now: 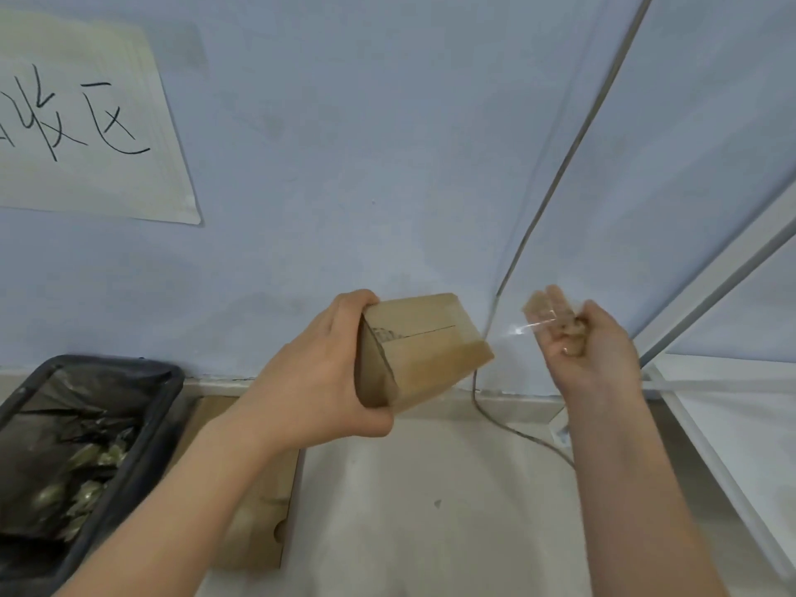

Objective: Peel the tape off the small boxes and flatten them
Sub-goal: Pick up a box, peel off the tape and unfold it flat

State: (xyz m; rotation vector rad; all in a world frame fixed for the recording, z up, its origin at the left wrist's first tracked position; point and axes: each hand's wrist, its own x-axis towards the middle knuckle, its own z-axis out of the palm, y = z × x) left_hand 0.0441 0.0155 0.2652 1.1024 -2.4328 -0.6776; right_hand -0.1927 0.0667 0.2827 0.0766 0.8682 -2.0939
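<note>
1. Left hand (318,372) at centre frame, fingers curled around a small cardboard box (420,351), held tilted in mid-air.
2. Right hand (590,346) at 3 o'clock from the box, fingers pinching a crumpled strip of tape (553,316) — blurred.
3. Black-lined bin (86,445) at 8 o'clock.
4. Flattened cardboard (262,527) under the left forearm.

Pale blue wall (344,144), grey floor (430,510)

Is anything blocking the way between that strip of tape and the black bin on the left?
Yes. The tape is pinched in the right hand, while the bin sits far left. The small box, gripped by the left hand, is between them.
</note>
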